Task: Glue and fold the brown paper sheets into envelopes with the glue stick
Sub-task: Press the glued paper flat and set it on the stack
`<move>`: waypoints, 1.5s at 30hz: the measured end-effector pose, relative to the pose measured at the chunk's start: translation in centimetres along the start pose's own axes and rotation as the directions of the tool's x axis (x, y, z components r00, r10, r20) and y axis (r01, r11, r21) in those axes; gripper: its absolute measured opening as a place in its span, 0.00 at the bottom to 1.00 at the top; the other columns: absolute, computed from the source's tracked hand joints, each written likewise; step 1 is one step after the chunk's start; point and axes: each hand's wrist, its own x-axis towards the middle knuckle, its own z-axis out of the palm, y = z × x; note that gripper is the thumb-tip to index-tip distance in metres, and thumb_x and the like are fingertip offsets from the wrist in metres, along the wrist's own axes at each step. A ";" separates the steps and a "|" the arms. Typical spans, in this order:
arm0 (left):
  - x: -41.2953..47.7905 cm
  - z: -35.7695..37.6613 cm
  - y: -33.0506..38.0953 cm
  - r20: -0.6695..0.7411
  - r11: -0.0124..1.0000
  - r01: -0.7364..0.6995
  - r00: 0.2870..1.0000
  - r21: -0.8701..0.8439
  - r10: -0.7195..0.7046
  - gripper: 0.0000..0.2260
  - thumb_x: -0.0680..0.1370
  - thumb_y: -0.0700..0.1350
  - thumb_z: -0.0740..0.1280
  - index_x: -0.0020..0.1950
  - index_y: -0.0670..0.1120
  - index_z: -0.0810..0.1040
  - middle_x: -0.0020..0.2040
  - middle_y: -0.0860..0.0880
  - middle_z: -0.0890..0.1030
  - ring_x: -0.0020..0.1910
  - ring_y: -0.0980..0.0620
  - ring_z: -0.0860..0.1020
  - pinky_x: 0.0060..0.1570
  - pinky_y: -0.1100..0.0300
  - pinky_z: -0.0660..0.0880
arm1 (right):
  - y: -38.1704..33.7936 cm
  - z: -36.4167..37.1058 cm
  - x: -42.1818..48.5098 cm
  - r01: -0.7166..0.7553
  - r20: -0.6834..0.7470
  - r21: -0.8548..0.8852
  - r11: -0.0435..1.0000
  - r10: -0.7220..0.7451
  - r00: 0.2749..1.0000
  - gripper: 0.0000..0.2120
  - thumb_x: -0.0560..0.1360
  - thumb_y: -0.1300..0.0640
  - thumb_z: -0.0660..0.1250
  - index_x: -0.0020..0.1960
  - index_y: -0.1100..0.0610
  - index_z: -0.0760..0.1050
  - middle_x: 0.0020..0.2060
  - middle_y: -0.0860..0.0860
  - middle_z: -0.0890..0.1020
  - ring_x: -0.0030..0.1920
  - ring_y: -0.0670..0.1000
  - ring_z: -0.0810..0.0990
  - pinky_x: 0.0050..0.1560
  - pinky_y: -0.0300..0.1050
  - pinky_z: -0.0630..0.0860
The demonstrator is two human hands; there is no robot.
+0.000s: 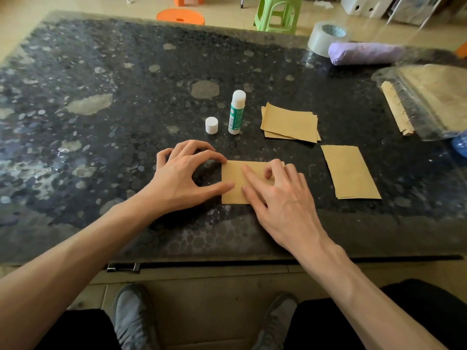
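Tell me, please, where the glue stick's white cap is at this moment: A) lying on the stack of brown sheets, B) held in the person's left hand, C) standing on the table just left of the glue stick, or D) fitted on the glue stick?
C: the white cap stands by itself on the table, just left of the upright, uncapped glue stick.

Probably a home room: plastic stools (pixel 278 12) beyond a pebble-patterned table (pixel 126 97).
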 end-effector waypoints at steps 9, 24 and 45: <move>0.1 0.1 -0.1 0.008 0.999 -0.009 1.000 0.045 0.009 0.29 0.67 0.77 0.63 0.64 0.66 0.76 0.65 0.64 0.70 0.74 0.59 0.61 0.67 0.54 0.50 | 1.8 -0.8 -0.9 -0.156 -0.037 -0.116 0.981 0.153 0.988 0.27 0.85 0.40 0.55 0.72 0.58 0.75 0.51 0.52 0.72 0.50 0.52 0.70 0.49 0.50 0.70; 0.1 -0.2 0.0 0.052 1.000 0.000 0.999 0.027 -0.002 0.35 0.62 0.79 0.66 0.65 0.66 0.76 0.65 0.64 0.69 0.74 0.59 0.61 0.71 0.52 0.51 | -1.4 -0.1 0.7 0.046 0.006 0.010 0.999 -0.046 0.999 0.22 0.87 0.43 0.55 0.78 0.44 0.69 0.54 0.51 0.69 0.55 0.51 0.67 0.52 0.50 0.71; 0.1 -0.7 0.0 0.142 0.999 0.008 0.990 0.039 -0.014 0.39 0.59 0.81 0.66 0.67 0.67 0.72 0.67 0.64 0.66 0.76 0.58 0.58 0.74 0.49 0.49 | 0.1 -1.2 -1.4 -0.114 0.008 -0.159 0.981 0.117 0.993 0.28 0.85 0.40 0.54 0.71 0.60 0.75 0.56 0.55 0.74 0.56 0.54 0.70 0.52 0.50 0.72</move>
